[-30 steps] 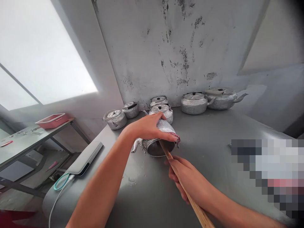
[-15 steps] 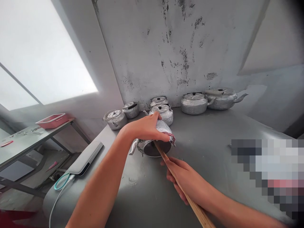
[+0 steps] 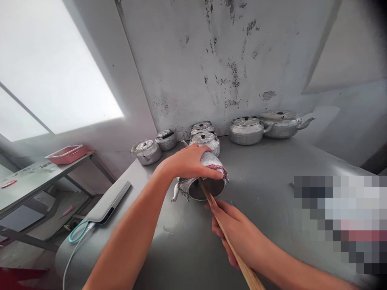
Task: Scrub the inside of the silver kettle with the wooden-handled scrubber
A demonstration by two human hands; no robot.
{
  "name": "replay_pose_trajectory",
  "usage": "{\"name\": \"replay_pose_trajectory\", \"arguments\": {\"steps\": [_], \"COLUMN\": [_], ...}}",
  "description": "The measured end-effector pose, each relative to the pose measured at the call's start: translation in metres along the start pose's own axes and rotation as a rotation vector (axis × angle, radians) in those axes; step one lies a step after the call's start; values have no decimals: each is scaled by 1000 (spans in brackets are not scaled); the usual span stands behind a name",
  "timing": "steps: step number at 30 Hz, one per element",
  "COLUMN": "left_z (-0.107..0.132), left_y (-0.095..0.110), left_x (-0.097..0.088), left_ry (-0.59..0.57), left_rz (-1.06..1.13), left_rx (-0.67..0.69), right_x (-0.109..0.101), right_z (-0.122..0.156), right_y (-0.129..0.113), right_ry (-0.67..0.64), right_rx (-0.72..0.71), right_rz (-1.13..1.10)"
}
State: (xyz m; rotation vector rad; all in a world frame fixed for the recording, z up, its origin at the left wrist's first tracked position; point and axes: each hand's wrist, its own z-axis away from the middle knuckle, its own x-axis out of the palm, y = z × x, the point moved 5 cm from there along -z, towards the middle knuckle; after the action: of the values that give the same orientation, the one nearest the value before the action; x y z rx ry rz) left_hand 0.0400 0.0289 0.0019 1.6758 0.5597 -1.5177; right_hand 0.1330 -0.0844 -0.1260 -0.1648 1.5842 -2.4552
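Observation:
A silvery metal kettle (image 3: pixel 215 160) lies tilted on the table with its round mouth facing me and its spout pointing left. Red-and-white fringed cloth or cord edges its rim. My left hand (image 3: pixel 192 160) is spread over the upper side of this kettle, gripping it with the thumb along the rim. In my right hand (image 3: pixel 234 223) is a wooden stick (image 3: pixel 244 270), fingers wrapped round it. Its far end goes into the kettle's mouth, where the tip is hidden.
More silvery kettles stand along the back: a small kettle (image 3: pixel 146 153), a lidded kettle (image 3: pixel 204 138) and a larger kettle (image 3: pixel 247 135). On the grey table (image 3: pixel 178 245) lies a power bank (image 3: pixel 111 199) with a cable. A pink basket (image 3: pixel 69 155) sits on the side table.
The held kettle and my left hand have shifted slightly right. The stick stays inside the kettle's mouth, its visible near end a little further left.

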Motion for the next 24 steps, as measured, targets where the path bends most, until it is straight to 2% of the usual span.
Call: {"name": "replay_pose_trajectory", "arguments": {"steps": [4,20,24], "left_z": [-2,-3,-3], "left_y": [1,1,2], "left_x": [2,2,3], "left_ry": [-2,-4,-6], "left_rz": [-2,2,-28], "left_rx": [16,59,63], "right_x": [2,2,1], "right_z": [-1,2,1], "right_y": [2,3,3], "right_ry": [11,13,46], "right_rx": [-56,-1,-26], "right_rz": [-5,34,56]}}
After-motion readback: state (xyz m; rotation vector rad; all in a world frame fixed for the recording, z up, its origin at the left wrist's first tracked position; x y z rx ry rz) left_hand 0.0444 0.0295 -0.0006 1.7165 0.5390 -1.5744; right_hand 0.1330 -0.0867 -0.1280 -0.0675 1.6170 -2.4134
